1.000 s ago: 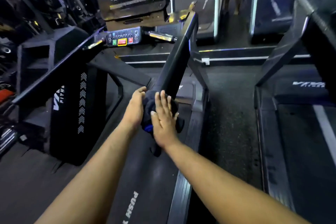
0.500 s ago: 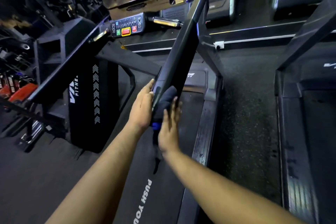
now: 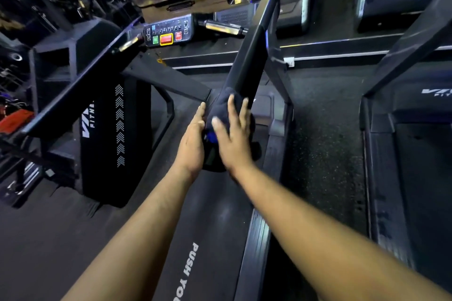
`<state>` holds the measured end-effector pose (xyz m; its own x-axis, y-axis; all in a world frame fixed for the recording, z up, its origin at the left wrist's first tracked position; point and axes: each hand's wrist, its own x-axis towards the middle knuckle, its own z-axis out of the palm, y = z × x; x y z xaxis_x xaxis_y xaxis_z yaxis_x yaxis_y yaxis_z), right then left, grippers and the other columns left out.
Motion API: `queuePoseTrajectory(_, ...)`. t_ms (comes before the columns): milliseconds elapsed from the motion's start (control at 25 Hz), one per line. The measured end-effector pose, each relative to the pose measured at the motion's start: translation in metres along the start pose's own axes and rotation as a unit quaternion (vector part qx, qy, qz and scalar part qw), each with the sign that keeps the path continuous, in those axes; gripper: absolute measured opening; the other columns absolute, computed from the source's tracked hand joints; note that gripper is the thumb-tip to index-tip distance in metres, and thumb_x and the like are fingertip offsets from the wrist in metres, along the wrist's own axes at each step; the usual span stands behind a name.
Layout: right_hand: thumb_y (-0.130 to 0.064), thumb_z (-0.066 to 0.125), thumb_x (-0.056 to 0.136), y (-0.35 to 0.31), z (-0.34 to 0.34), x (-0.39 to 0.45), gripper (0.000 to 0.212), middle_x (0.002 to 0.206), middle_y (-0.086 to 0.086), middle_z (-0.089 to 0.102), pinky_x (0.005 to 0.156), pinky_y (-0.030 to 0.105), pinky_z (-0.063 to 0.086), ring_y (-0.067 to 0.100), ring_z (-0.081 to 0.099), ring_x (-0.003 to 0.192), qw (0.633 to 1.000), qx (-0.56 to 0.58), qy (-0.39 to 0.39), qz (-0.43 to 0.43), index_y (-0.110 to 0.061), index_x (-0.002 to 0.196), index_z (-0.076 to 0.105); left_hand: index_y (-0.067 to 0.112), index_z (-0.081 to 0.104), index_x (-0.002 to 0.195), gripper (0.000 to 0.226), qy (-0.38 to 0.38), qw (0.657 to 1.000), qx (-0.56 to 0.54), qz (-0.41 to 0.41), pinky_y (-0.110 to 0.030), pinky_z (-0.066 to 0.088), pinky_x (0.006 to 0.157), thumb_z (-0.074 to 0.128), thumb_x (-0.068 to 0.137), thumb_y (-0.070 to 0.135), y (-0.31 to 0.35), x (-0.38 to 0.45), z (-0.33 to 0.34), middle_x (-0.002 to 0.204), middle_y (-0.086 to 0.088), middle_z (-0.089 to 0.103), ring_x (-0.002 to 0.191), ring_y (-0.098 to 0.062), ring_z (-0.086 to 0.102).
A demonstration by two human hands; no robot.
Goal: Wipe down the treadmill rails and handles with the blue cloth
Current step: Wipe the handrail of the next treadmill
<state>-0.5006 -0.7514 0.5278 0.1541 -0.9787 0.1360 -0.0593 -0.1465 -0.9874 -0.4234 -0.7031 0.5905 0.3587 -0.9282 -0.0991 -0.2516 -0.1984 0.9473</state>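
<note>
The blue cloth is lying bunched over the near, lower end of the right side rail of the treadmill, just above the belt. The right hand is pressing flat on the cloth, with its fingers straight and spread and pointing up along the rail; it is not curling around anything. The left hand is resting against the left face of the same rail end, fingers extended and touching the edge of the cloth; this hand is also lying open, with no grasp taken. A small bright blue patch of cloth is showing between the two hands. The rail is rising away from the hands toward the far console, where green and red buttons are showing. The left side rail is running well apart from both hands. A second treadmill is standing to the right.
</note>
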Motion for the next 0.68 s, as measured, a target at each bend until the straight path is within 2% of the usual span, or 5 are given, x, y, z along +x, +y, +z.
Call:
queuePoseTrajectory(120, -0.056, 0.034, 0.09, 0.009, 0.011, -0.06, 0.073, 0.168, 0.001, 0.001, 0.121, 0.022, -0.004, 0.009, -0.006, 0.153, 0.999, 0.038, -0.013, -0.036, -0.034, 0.154, 0.007, 0.038, 0.042, 0.144, 0.05, 0.007, 0.999, -0.05, -0.001, -0.015, 0.045, 0.097, 0.034, 0.095, 0.042, -0.006, 0.006, 0.0, 0.129, 0.019, 0.057, 0.109, 0.017, 0.056)
queuePoseTrajectory(240, -0.055, 0.033, 0.086, 0.02, 0.007, -0.001, 0.075, 0.167, 0.004, 0.009, 0.125, 0.03, 0.002, 0.016, 0.003, 0.154, 0.999, 0.038, 0.024, -0.007, -0.032, 0.156, 0.016, 0.034, 0.038, 0.15, 0.072, -0.004, 1.0, 0.011, 0.003, -0.038, 0.029, 0.119, 0.039, 0.081, 0.051, -0.01, 0.013, -0.004, 0.154, 0.011, 0.042, 0.139, -0.002, 0.04)
queuePoseTrajectory(440, -0.059, 0.034, 0.078, 0.025, -0.001, 0.041, 0.087, 0.164, 0.003, 0.025, 0.123, 0.043, 0.019, 0.016, 0.023, 0.151, 0.982, 0.142, 0.064, 0.11, -0.021, 0.156, 0.03, 0.027, 0.029, 0.154, 0.081, -0.017, 0.989, 0.136, 0.059, -0.036, 0.02, 0.123, 0.028, 0.079, 0.056, -0.004, 0.007, 0.0, 0.16, 0.011, 0.029, 0.146, 0.0, 0.024)
queuePoseTrajectory(600, -0.052, 0.034, 0.087, 0.015, 0.019, -0.066, 0.078, 0.166, -0.004, 0.016, 0.126, 0.032, 0.008, 0.006, 0.009, 0.152, 0.991, 0.128, 0.015, 0.036, -0.02, 0.157, 0.023, 0.024, 0.033, 0.153, 0.071, -0.021, 0.993, 0.099, 0.057, -0.034, 0.019, 0.124, 0.033, 0.086, 0.047, -0.017, 0.018, -0.005, 0.159, 0.01, 0.033, 0.144, 0.003, 0.028)
queuePoseTrajectory(680, -0.055, 0.032, 0.087, 0.019, 0.014, -0.052, 0.077, 0.166, -0.001, 0.012, 0.124, 0.028, 0.004, 0.009, 0.005, 0.153, 0.998, 0.065, 0.016, -0.013, -0.023, 0.156, 0.018, 0.024, 0.034, 0.153, 0.072, -0.031, 0.996, 0.076, 0.047, -0.035, 0.02, 0.124, 0.034, 0.085, 0.047, -0.018, 0.02, -0.005, 0.158, 0.009, 0.034, 0.144, 0.002, 0.03)
